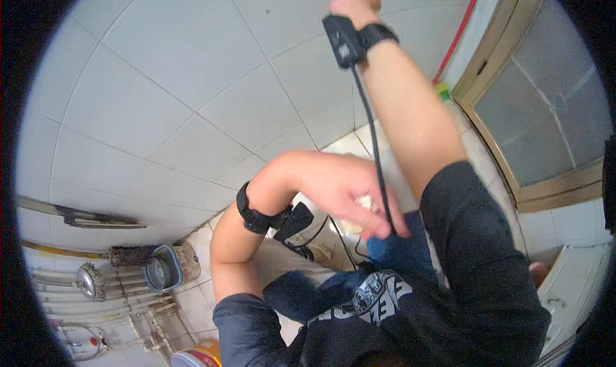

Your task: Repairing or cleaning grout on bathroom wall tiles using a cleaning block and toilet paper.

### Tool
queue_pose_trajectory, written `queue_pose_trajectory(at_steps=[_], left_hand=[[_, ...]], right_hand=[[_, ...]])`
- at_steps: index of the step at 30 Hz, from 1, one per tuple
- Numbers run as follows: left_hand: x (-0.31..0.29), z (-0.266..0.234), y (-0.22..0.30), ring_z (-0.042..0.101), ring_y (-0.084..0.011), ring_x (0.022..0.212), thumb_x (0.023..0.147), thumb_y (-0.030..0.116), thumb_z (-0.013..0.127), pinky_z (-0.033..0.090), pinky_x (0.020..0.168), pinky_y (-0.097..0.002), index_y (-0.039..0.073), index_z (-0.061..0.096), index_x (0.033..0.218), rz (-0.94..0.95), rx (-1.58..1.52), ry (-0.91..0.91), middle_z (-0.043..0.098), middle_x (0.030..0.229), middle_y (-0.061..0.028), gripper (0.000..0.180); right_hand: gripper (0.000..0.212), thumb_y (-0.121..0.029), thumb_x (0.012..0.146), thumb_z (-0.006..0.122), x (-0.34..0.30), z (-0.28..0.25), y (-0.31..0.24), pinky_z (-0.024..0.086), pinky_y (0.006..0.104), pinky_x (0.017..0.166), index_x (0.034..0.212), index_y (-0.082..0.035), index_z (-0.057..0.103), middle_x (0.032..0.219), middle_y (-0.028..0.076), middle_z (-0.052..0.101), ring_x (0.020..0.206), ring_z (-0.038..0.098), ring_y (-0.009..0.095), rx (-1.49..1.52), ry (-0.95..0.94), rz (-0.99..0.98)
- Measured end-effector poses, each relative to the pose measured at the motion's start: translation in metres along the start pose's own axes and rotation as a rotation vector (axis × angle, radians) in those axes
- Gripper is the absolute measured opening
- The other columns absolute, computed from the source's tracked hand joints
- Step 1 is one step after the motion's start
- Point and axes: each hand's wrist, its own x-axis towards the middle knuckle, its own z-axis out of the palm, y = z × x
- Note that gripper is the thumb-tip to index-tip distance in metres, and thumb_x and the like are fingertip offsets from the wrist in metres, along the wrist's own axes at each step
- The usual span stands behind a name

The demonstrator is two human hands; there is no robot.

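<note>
My left hand (350, 186) is bent at the wrist in front of my lap, its fingers curled round a whitish crumpled wad (367, 203) that looks like tissue or cloth. A black cable (372, 123) passes over the fingers of that hand and runs up to the black box (344, 43) strapped on my right wrist. Raised high near the tiled wall, my right hand (358, 0) shows closed fingers at the upper edge; what they hold, if anything, is hidden. A second black box (294, 222) is strapped to my left wrist.
Grey-white wall tiles (179, 65) fill the upper left. To the right stands a framed frosted door (545, 116) beside a red pipe (459, 33). At lower left are a blue-rimmed bucket (154, 270), several wall pipes (122, 283) and a yellow-red tub (199, 354).
</note>
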Motion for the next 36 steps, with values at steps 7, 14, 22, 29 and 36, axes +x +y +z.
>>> queue_pose_trajectory(at_steps=[7, 14, 22, 29, 36], left_hand=[[-0.049, -0.014, 0.023, 0.062, -0.0237, 0.073, 0.084, 0.024, 0.060, 0.048, 0.064, -0.0327, 0.002, 0.060, 0.104, -0.388, 0.357, 0.023, 0.065, 0.082, -0.0135, 0.030], [-0.094, -0.042, 0.052, 0.060, -0.0135, 0.068, 0.084, 0.018, 0.059, 0.047, 0.063, -0.0269, 0.003, 0.063, 0.101, -0.533, 0.263, 0.360, 0.065, 0.076, -0.0066, 0.023], [-0.132, -0.059, 0.051, 0.057, -0.0098, 0.073, 0.085, 0.017, 0.059, 0.046, 0.066, -0.0254, 0.003, 0.064, 0.095, -0.506, 0.315, 0.799, 0.062, 0.076, -0.0024, 0.018], [-0.152, -0.087, 0.024, 0.055, -0.0084, 0.075, 0.086, 0.021, 0.059, 0.044, 0.069, -0.0247, 0.001, 0.064, 0.087, -0.280, 0.494, 1.605, 0.063, 0.079, -0.0019, 0.021], [-0.149, -0.093, 0.028, 0.056, -0.0125, 0.083, 0.083, 0.018, 0.060, 0.047, 0.065, -0.0265, 0.005, 0.064, 0.089, -0.246, 1.139, 2.043, 0.059, 0.094, -0.0067, 0.015]], right_hand=[[0.028, -0.028, 0.088, 0.030, -0.029, -0.040, 0.065, 0.038, 0.0351, 0.054, 0.094, -0.006, 0.047, 0.075, 0.008, 0.054, 0.059, 0.045, 0.020, -0.081, 0.408, 0.133], [0.035, -0.021, 0.087, 0.048, -0.046, -0.035, 0.082, 0.031, 0.0441, 0.096, 0.117, -0.003, 0.044, 0.130, 0.018, 0.036, 0.117, 0.038, 0.030, -0.559, 0.052, -0.724], [0.063, -0.031, 0.081, 0.056, -0.069, -0.020, 0.095, 0.020, 0.0522, 0.102, 0.136, -0.014, 0.032, 0.142, 0.022, 0.017, 0.128, 0.022, 0.040, -1.134, -0.215, -1.137], [0.081, -0.045, 0.079, 0.055, -0.080, -0.009, 0.108, 0.013, 0.0666, 0.097, 0.141, -0.012, 0.014, 0.144, 0.027, 0.000, 0.131, -0.002, 0.048, -1.420, -0.247, -1.101], [0.092, -0.054, 0.079, 0.053, -0.076, -0.007, 0.114, 0.011, 0.0706, 0.093, 0.141, -0.007, 0.005, 0.141, 0.032, -0.006, 0.129, -0.006, 0.052, -1.511, -0.212, -1.124]])
